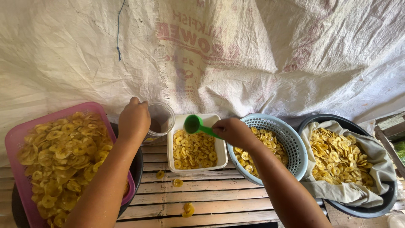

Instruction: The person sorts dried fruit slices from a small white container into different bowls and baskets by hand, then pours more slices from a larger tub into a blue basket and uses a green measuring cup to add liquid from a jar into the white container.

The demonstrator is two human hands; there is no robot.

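Slatted bench (pixel 211 198) runs L to R w/ sacking (pixel 253 50) hanging behind. Far L: tray (pixel 17 139) of banana chips resting on a tub (pixel 137 169). Clear jar (pixel 162 118) just R of tray, left hand (pixel 134 120) on it. Square tub (pixel 196 145) of chips at centre; right hand (pixel 234 131) holds scoop (pixel 196 125) over its rear edge. R of that, mesh basket (pixel 287 145); far R, cloth-lined basin (pixel 363 202). Loose chips (pixel 187 209) lie on slats in front.

Left hand (pixel 134 119) gripping clear plastic cup (pixel 162 118), right hand (pixel 233 131) holding small green plastic scoop (pixel 195 125) above white square tub of yellow banana chips (pixel 195 149), slatted wooden table (pixel 211 196)
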